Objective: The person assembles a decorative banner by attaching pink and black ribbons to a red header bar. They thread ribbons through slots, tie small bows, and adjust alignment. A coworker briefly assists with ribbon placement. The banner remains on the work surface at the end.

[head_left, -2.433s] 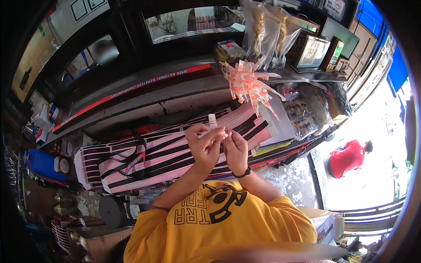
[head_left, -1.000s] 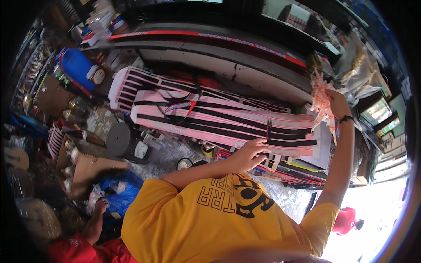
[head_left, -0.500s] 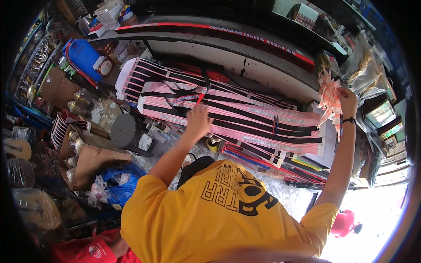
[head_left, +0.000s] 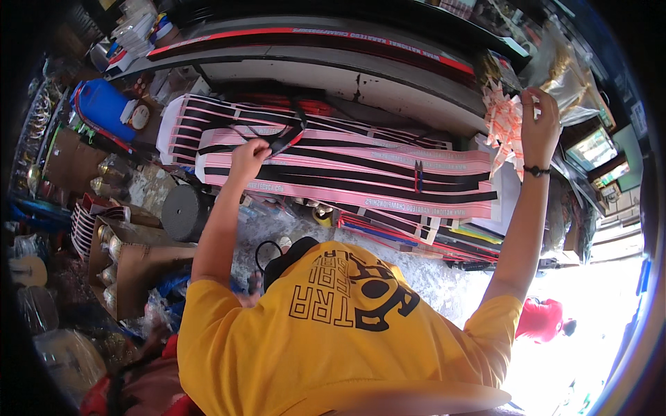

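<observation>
Pink printed ribbons (head_left: 388, 197) and black ribbons lie lengthwise over a long white-edged board in front of me. At its left part, my left hand (head_left: 248, 159) is closed in a pinch beside a looped black-and-red ribbon (head_left: 290, 136), seemingly on its end. Out to the right, my right hand (head_left: 541, 123) is raised with bent fingers at a bunch of orange-and-white printed strips (head_left: 502, 123). Its fingertips are partly hidden, but it appears to grip the bunch. A slim dark tool with blue and red parts (head_left: 418, 177) rests on the ribbons.
A dark ledge with a long red printed strip (head_left: 312, 32) runs behind the board. To the left stand a blue container (head_left: 104, 109), a round dark stool (head_left: 187, 213) and an open cardboard box (head_left: 142, 260). People in red show at lower left and right.
My left hand has shifted left and its spread fingers have drawn into a pinch; the black-and-red ribbon loop has moved. My right hand stays raised at the strips. The whole view has shifted a little.
</observation>
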The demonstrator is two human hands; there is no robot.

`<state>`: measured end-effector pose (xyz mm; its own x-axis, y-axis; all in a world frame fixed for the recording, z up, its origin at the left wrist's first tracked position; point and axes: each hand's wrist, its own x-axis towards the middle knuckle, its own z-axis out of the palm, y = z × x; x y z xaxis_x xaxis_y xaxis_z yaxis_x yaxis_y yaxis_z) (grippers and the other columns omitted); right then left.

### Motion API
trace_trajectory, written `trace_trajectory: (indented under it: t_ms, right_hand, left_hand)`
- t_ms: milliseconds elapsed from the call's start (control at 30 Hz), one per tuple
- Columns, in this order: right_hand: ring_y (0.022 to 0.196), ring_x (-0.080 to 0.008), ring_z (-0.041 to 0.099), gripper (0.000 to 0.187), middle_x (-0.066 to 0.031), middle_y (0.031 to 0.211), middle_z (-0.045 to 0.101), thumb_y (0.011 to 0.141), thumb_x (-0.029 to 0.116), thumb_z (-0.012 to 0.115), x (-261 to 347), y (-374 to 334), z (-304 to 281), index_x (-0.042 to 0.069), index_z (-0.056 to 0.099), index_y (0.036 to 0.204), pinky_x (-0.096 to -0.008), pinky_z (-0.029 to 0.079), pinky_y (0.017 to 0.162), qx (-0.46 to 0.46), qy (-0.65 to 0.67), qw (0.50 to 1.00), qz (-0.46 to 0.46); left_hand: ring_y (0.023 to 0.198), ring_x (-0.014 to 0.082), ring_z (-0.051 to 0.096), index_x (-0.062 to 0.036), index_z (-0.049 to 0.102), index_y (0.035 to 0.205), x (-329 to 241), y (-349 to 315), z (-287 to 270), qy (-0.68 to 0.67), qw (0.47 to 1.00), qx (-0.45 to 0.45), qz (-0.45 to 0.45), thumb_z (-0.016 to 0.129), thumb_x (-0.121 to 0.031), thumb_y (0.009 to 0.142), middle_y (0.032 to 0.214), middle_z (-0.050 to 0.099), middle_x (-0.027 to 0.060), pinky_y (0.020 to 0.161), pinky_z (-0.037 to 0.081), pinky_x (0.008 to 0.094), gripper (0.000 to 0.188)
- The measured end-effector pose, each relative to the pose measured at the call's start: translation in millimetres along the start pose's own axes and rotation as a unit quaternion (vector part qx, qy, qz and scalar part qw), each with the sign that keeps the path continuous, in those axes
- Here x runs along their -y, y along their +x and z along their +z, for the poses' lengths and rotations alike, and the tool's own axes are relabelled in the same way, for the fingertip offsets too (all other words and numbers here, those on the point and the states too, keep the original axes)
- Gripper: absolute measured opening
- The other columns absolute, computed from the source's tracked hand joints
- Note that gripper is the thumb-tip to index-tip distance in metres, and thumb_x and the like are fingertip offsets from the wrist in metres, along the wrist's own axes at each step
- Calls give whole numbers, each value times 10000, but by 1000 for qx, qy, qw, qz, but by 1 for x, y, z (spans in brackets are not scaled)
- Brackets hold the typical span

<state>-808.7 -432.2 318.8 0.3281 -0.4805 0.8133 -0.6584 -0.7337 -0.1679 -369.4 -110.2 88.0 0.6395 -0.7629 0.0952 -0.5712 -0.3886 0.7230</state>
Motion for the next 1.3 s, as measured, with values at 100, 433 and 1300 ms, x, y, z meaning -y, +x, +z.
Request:
trace_trajectory:
  t_ms: [100, 433, 1300]
  right_hand:
    - [920, -299, 624, 197, -107, 965, 655, 898, 212, 629, 66, -4, 17, 68, 671, 1027, -385, 491, 818, 44, 143, 985, -90]
    - [1110, -363, 581, 379, -183, 1106, 644, 820, 201, 686, 269, -38, 166, 51, 592, 1156, -436, 453, 972, 129, 308, 917, -220]
    - [827, -316, 594, 221, -158, 875, 637, 860, 87, 628, 252, -34, 5, 13, 676, 1063, -377, 450, 759, 329, 197, 922, -55]
  left_hand:
    - [857, 218, 670, -20, 650, 1001, -28, 25, -28, -51, 991, -10, 121, 691, -100, 863, 900, 691, 104, 743, 500, 308, 165]
    - [906, 74, 552, 11, 610, 1107, -115, 83, -94, -161, 958, 164, 172, 616, -89, 939, 972, 615, 10, 797, 456, 232, 196]
    - [963, 273, 631, -89, 638, 1133, -138, 12, -49, -132, 891, -59, 430, 636, -5, 835, 1059, 668, 77, 821, 490, 371, 309]
